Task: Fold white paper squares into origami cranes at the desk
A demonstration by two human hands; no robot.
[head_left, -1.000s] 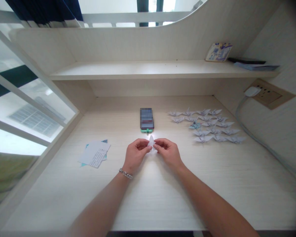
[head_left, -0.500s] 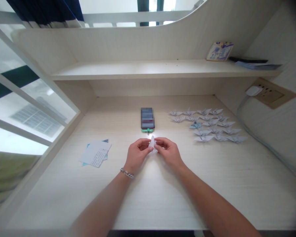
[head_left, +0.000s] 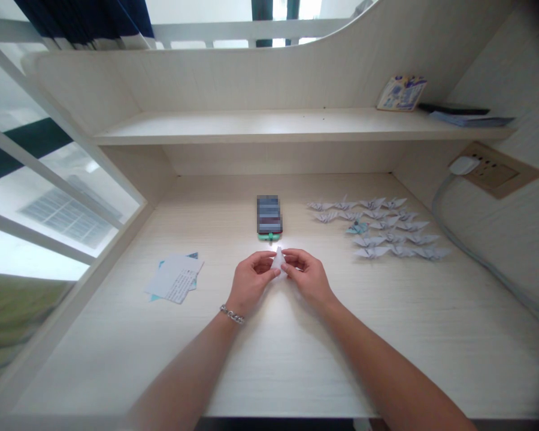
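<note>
Between my two hands is a small piece of folded white paper [head_left: 278, 260], its pointed tip facing away from me. My left hand [head_left: 253, 276], with a chain bracelet at the wrist, pinches the paper's left side between thumb and fingers. The right side is pinched by my right hand [head_left: 306, 275]. Fingers cover part of the paper, so its full shape is hidden. Just beyond it lies a phone [head_left: 269, 214] with a green plug at its near end. Rows of folded paper cranes [head_left: 386, 222], mostly white, sit to the right; one is a blue crane [head_left: 357, 227].
A loose stack of paper sheets [head_left: 175, 278], the top one with writing, lies on the left of the desk [head_left: 269, 365]. A shelf [head_left: 251, 126] crosses the back. On the right wall a socket [head_left: 496, 170] has a white plug and a hanging cable [head_left: 476, 257].
Almost nothing differs. Both hands keep their pinch on the folded paper, and the whole view has shifted very slightly.
</note>
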